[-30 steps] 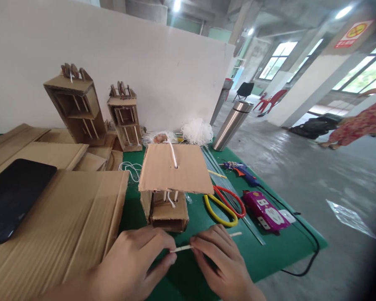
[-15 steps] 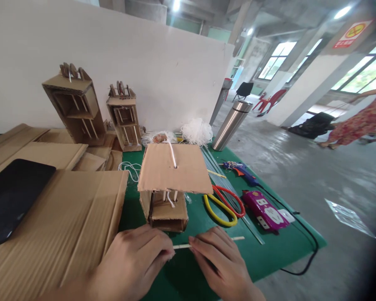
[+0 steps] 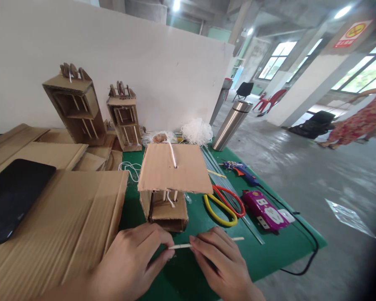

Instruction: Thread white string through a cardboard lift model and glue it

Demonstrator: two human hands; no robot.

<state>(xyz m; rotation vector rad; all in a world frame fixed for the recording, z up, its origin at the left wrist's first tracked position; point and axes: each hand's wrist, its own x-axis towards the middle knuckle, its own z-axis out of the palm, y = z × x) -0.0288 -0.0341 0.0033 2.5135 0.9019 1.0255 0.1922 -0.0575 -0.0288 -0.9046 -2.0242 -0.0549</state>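
Note:
My left hand (image 3: pixel 134 261) and my right hand (image 3: pixel 222 263) lie low on the green mat (image 3: pixel 194 271), both pinching one thin white stick (image 3: pixel 179 246). The left fingers pinch its left end, the right hand covers its middle, and its far end (image 3: pixel 238 238) pokes out to the right. Just behind the hands stands a small cardboard model (image 3: pixel 169 196) with a flat cardboard roof and a white string through a hole in it.
Cardboard sheets (image 3: pixel 65 217) and a black phone (image 3: pixel 12 196) lie at left. Two taller cardboard models (image 3: pixel 75 104) stand at the back. Scissors (image 3: pixel 225 202), a glue gun (image 3: pixel 241 170), a purple power strip (image 3: pixel 265 211) and a steel flask (image 3: pixel 232 123) sit at right. A person (image 3: pixel 357 121) walks far right.
Both hands stay on the stick almost in place; the left fingers have shifted slightly along its left end. The person at far right has moved a little.

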